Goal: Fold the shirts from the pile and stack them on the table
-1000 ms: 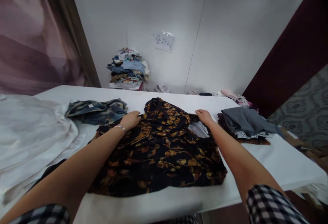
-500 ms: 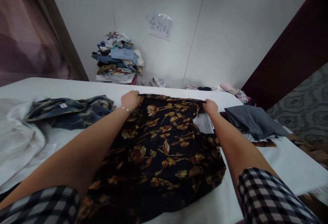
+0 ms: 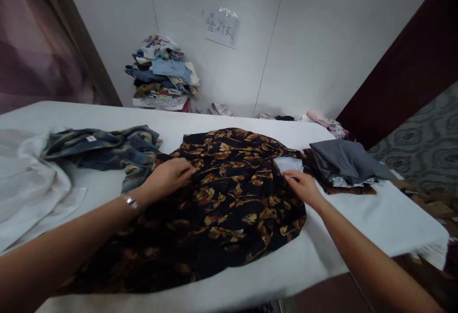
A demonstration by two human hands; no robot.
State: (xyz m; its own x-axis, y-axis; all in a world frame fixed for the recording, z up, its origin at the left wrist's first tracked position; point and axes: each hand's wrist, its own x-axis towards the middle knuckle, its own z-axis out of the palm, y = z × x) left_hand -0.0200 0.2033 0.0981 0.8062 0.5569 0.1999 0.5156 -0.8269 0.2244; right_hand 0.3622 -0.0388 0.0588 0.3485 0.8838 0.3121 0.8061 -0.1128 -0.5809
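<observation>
A black shirt with a gold and brown floral print (image 3: 229, 193) lies spread on the white table, its near left part running under my left forearm. My left hand (image 3: 171, 175), with a bracelet at the wrist, hovers over the shirt's left side; its fingers are loosely bent and hold no cloth that I can see. At the shirt's right side is my right hand (image 3: 304, 188), fingers partly stretched and a little apart, close to the fabric. Whether the fingertips touch the cloth, I cannot tell. A pale patch (image 3: 288, 164) shows beside the shirt's upper right edge.
On the white table (image 3: 386, 227), a blue-green patterned garment (image 3: 103, 148) and white cloth (image 3: 32, 179) lie to the left. Folded clothes topped by a grey garment (image 3: 348, 162) sit right. Behind the table rises a tall clothes pile (image 3: 162, 74); a handwritten sheet (image 3: 221, 29) hangs on the wall.
Both hands have let go of the shirt's far edge and drawn back toward me. The shirt, held stretched before, now lies on the table. The view has shifted slightly.
</observation>
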